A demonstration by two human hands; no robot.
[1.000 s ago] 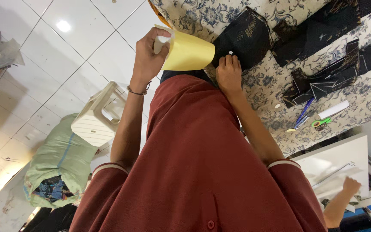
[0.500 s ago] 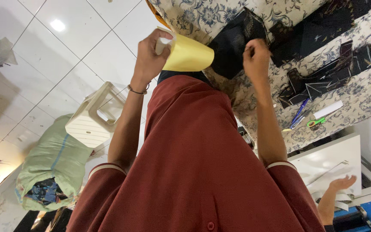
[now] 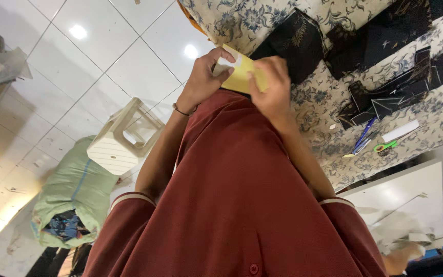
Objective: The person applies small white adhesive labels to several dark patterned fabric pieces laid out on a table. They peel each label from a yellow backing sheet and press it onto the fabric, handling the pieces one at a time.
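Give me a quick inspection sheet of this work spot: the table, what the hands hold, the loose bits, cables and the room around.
Surface: table under a flowered cloth.
Job's things: yellow paper piece, held near the table edge.
Clutter: black fabric pieces, a larger black cloth, blue pens, small green-handled scissors, a white strip.
Grippers: left hand and right hand both grip the yellow paper piece.
Cables: nothing seen.
Surroundings: white tiled floor, cream plastic stool, green sack of cloth scraps, white cabinet; another person's hand at lower right.
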